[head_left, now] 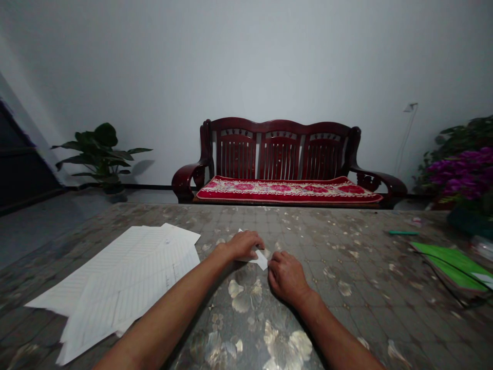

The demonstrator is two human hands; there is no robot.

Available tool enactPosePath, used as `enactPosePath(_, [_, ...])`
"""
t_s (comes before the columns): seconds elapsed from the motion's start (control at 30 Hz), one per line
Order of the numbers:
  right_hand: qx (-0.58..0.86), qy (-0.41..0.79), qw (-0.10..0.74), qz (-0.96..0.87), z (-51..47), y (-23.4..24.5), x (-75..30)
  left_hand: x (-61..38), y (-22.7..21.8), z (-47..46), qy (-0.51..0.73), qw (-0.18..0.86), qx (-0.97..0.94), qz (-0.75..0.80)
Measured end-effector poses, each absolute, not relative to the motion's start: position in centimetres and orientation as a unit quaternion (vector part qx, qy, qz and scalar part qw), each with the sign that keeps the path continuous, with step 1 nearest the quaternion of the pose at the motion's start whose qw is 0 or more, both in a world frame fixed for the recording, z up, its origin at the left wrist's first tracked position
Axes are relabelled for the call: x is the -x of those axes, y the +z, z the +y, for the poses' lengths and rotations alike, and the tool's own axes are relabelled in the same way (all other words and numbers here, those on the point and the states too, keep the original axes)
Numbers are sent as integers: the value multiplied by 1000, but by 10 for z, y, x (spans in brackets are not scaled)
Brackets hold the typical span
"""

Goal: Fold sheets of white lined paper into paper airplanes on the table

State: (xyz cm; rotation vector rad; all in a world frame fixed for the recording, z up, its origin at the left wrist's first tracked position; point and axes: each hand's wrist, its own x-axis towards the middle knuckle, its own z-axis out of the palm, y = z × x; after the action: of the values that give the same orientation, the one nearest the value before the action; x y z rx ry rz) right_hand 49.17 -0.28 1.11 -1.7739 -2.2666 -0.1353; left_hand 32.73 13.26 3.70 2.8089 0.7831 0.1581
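One left hand on paper, right hand beside

This looks like a living room in a home. A glossy dark-red wooden settee with a slatted back and curling arms stands against a plain pale wall, its seat spread with a red, flower-patterned fabric cover. A broad-leaved green potted plant sits on the floor to the left, and bright purple blossoms fill the right edge. The grey-brown counter in front bears a domestic-looking pattern of pale flowers over a grid.
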Motion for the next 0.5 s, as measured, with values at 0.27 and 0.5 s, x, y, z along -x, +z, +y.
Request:
enactPosePath(0.27, [637, -50, 130, -758, 0, 11, -491, -323, 41, 122, -37, 128, -937, 322])
enactPosePath(0.5, [649, -43, 119, -751, 0, 12, -490, -320, 40, 105, -42, 131, -924, 357])
